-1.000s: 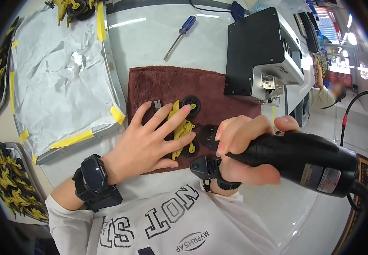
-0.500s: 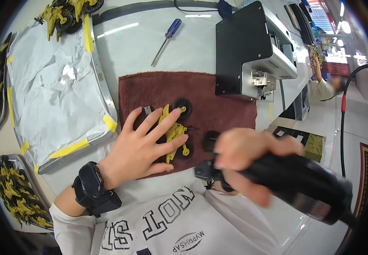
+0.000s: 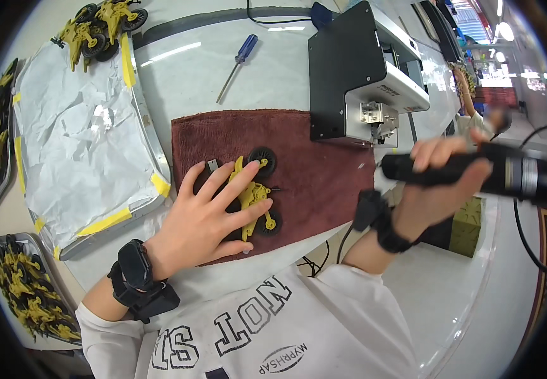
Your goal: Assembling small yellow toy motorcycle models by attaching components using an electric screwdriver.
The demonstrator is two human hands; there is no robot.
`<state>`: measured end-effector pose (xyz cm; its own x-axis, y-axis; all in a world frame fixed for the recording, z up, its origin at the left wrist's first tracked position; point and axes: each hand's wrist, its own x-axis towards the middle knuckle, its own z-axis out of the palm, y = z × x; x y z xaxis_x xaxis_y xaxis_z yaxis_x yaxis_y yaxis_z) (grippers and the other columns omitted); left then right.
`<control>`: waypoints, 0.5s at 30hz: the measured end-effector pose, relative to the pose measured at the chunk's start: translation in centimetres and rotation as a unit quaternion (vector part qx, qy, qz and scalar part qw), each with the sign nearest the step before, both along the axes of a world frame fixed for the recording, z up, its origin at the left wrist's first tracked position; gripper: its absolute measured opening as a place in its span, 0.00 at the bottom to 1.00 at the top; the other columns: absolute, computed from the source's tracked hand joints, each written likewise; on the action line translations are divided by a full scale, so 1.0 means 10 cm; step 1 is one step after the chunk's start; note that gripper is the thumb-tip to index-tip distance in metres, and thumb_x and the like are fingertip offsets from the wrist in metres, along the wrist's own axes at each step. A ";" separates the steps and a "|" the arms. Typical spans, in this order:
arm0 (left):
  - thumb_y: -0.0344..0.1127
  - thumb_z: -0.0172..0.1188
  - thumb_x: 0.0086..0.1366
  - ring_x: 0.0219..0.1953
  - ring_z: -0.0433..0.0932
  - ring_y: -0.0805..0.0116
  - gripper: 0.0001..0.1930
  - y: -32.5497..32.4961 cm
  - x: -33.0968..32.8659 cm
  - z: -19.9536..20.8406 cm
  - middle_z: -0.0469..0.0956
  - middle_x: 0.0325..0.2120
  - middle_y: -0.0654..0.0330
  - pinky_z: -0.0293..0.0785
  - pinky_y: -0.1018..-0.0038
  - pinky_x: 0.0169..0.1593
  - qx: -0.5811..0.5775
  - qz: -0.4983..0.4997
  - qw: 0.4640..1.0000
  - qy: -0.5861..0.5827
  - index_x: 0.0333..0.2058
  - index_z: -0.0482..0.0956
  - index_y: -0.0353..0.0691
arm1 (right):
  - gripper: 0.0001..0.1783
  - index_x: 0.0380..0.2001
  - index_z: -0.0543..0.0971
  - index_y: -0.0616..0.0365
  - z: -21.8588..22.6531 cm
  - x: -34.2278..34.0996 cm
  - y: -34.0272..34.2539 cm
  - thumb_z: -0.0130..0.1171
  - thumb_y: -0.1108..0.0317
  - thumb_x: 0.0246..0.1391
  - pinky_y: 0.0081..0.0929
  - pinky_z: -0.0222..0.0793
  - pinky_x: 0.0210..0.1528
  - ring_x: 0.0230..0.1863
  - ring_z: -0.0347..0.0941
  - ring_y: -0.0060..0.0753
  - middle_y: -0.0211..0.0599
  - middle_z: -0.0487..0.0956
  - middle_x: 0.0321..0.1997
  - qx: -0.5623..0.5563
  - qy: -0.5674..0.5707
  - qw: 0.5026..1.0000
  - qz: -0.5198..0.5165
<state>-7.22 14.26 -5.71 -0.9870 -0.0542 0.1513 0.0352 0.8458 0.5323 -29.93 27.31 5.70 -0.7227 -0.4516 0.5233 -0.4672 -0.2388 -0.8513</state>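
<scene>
My left hand (image 3: 200,215) lies across a yellow and black toy motorcycle (image 3: 247,196) and holds it down on a dark red towel (image 3: 330,170). The fingers are spread over the toy, hiding part of it; its black wheels show on the right side. In my right hand (image 3: 441,180) is a black electric screwdriver (image 3: 507,172), gripped around its body. Its narrow end points left, beside the metal head of the black and silver machine (image 3: 343,82). Next to my left fingertips lies a small metallic piece (image 3: 212,165).
A blue-handled screwdriver (image 3: 238,66) lies beyond the towel. To the left is a paper-lined tray (image 3: 106,218) with toy motorcycles (image 3: 96,41) at its far end. More yellow and black toys fill a tray (image 3: 30,284) at lower left. A green box (image 3: 466,227) stands at right.
My right hand has swung the electric screwdriver from beside the toy motorcycle up and right, toward the machine's metal head. My left hand stays on the toy.
</scene>
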 end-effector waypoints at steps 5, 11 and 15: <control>0.57 0.60 0.50 0.59 0.59 0.50 0.30 0.00 -0.01 0.00 0.54 0.63 0.53 0.50 0.49 0.60 -0.011 -0.008 1.000 0.009 0.52 0.72 0.59 | 0.40 0.52 0.56 0.60 -0.27 0.71 0.15 0.60 0.43 0.50 0.29 0.71 0.19 0.16 0.72 0.32 0.37 0.73 0.21 -0.118 0.034 0.930 0.348; 0.55 0.63 0.46 0.60 0.59 0.51 0.31 0.01 0.03 -0.07 0.54 0.63 0.53 0.52 0.49 0.59 0.009 0.005 1.000 0.025 0.52 0.72 0.59 | 0.42 0.51 0.54 0.60 -0.48 1.09 0.04 0.62 0.43 0.48 0.28 0.70 0.17 0.16 0.72 0.34 0.42 0.74 0.23 -0.088 0.059 0.917 0.385; 0.51 0.65 0.43 0.61 0.59 0.51 0.32 0.02 0.03 -0.07 0.53 0.64 0.54 0.53 0.48 0.59 0.024 0.011 0.999 0.033 0.51 0.72 0.59 | 0.42 0.52 0.53 0.60 -0.53 1.14 0.00 0.62 0.44 0.48 0.28 0.70 0.17 0.17 0.72 0.34 0.42 0.74 0.24 -0.099 0.068 0.923 0.365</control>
<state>-6.87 14.44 -6.38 -0.9734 -0.0845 0.2131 0.0533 0.8206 0.5690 -18.54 27.35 0.38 -0.1837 -0.6784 0.7114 -0.2198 -0.6770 -0.7024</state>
